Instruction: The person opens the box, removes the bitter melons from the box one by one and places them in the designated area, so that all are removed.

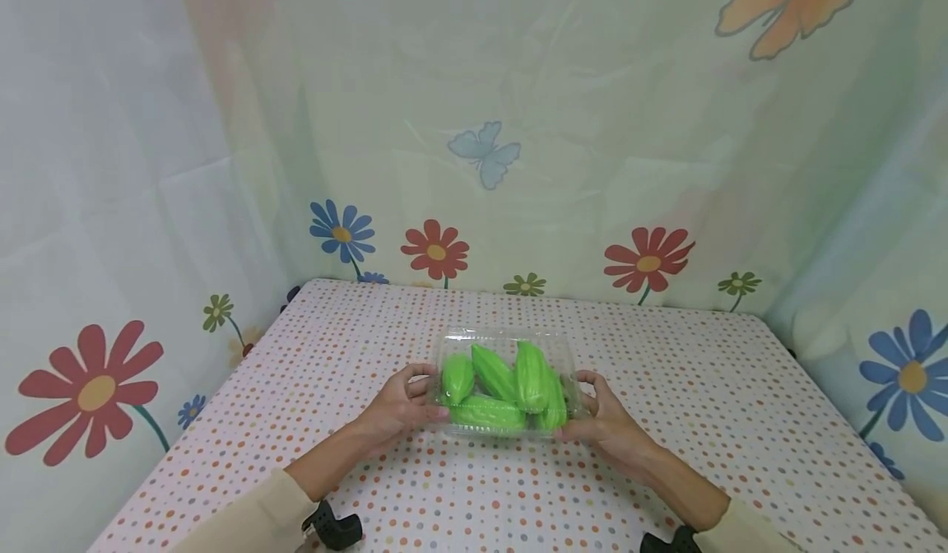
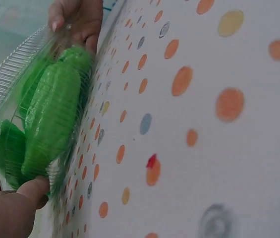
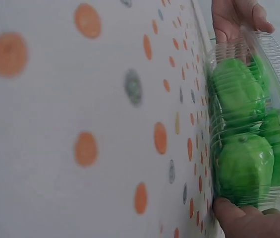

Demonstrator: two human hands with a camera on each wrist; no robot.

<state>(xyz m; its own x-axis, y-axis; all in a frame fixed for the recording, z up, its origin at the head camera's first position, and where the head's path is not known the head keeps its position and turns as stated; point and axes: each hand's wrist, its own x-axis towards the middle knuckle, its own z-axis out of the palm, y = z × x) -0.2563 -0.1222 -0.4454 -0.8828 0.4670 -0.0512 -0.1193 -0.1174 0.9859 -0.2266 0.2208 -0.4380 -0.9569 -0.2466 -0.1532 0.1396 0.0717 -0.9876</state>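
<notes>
A clear plastic box (image 1: 511,335) with ribbed walls sits near the middle of the spotted table. Several light green, ridged vegetables (image 1: 532,376) lie inside it, some upright-leaning and one across the near side. My left hand (image 1: 400,409) grips the box's left end, thumb on the near corner and fingers behind. At the opposite end, my right hand (image 1: 603,421) holds it in the same way. In the left wrist view, a long green vegetable (image 2: 53,114) shows through the wall. Rounded vegetable ends (image 3: 245,163) appear in the right wrist view. The box's lid seems closed.
The table (image 1: 666,372) wears a white cloth with coloured dots. Behind and beside it hang curtains (image 1: 592,125) printed with flowers and butterflies. A small red speck (image 2: 151,161) lies on the cloth. Dark wrist straps (image 1: 333,527) sit at my sleeves.
</notes>
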